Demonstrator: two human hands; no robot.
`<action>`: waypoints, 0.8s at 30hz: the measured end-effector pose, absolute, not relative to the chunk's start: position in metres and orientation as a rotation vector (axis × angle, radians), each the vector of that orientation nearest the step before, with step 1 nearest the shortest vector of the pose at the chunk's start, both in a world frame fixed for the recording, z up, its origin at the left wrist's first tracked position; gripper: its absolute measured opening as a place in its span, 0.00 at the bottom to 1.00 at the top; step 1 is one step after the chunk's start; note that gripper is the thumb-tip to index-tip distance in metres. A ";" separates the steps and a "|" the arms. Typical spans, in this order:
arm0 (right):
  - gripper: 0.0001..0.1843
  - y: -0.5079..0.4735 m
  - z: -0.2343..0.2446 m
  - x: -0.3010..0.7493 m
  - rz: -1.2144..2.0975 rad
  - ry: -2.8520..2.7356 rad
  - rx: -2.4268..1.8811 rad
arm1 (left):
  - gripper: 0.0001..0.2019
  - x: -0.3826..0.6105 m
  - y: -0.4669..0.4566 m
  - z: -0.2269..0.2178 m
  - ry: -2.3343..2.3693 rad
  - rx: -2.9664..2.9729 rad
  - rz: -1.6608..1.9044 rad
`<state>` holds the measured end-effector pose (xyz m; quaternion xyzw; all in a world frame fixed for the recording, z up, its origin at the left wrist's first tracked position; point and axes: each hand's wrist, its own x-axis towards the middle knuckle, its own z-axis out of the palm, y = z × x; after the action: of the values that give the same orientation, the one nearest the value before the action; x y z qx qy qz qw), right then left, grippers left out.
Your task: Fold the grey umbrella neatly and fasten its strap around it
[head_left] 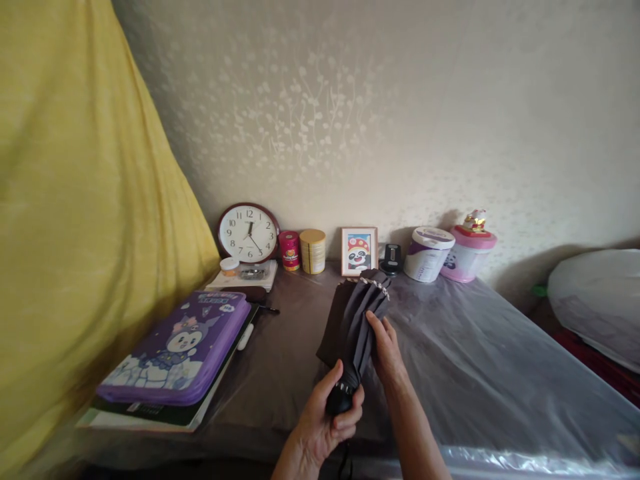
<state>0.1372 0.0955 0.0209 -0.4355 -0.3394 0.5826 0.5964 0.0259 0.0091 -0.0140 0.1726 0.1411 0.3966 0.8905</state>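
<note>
A folded black umbrella (350,323) is held up over the front middle of the table, tilted with its handle toward me. My left hand (333,410) is closed around the round black handle, thumb on the near side. Higher up, my right hand (387,347) grips the right side of the loosely gathered canopy, its thumb lying on the folds. The far end of the umbrella shows a light, beaded-looking edge. A dark strap hangs below my left hand.
A grey covered table (475,360) spreads before me. At left lies a purple cartoon case (180,347) on folders, beside a yellow curtain (90,200). Along the wall stand a clock (249,233), cans (313,252), a framed panda picture (359,251) and tubs (429,255).
</note>
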 end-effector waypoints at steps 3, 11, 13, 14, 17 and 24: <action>0.20 0.096 0.021 0.139 1.294 -0.854 -1.015 | 0.28 0.024 0.009 -0.013 0.351 0.508 0.790; 0.22 0.094 0.029 0.146 1.108 -1.008 -1.063 | 0.31 0.039 0.002 -0.009 0.721 0.717 0.882; 0.23 0.094 0.030 0.146 1.084 -1.015 -1.073 | 0.32 0.042 0.001 -0.011 0.852 0.749 0.908; 0.23 0.095 0.030 0.146 1.076 -1.024 -1.077 | 0.33 0.043 0.001 -0.011 0.919 0.788 0.916; 0.23 0.098 0.026 0.148 1.058 -1.037 -1.081 | 0.33 0.043 -0.002 -0.013 1.109 0.961 0.901; 0.29 0.106 0.016 0.154 1.061 -0.960 -1.056 | 0.18 0.042 -0.011 -0.017 1.340 1.182 1.123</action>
<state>0.1537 0.1061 0.0156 -0.4610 -0.4194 0.4632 0.6301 0.0417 -0.0111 -0.0172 0.4872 0.5523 0.4630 0.4932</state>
